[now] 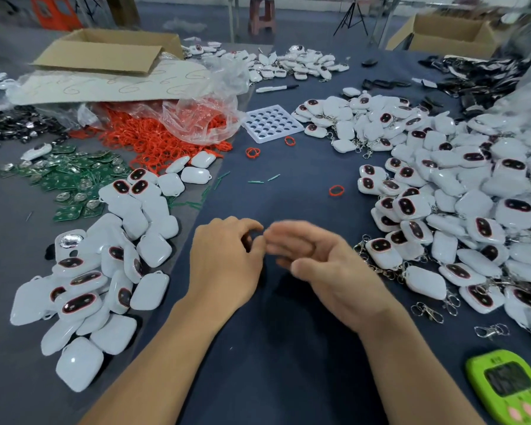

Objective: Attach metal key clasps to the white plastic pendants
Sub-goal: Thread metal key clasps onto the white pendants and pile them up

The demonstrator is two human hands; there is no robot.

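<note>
A heap of white plastic pendants (105,271) without clasps lies on the dark table at the left. A bigger heap of pendants (460,210) at the right has metal clasps hanging from many of them. Loose metal key clasps (428,311) lie at that heap's near edge. My left hand (224,265) hovers over the table's middle with its fingers loosely curled, and I see nothing in them. My right hand (328,268) is close beside it, blurred, palm turned up, fingers relaxed and holding nothing.
Red rubber rings (160,139) spill from a plastic bag at the back left, beside green circuit boards (71,176). A white holed tray (272,122) sits behind the middle. A green timer (509,391) lies at the near right. Cardboard boxes (105,50) stand at the back.
</note>
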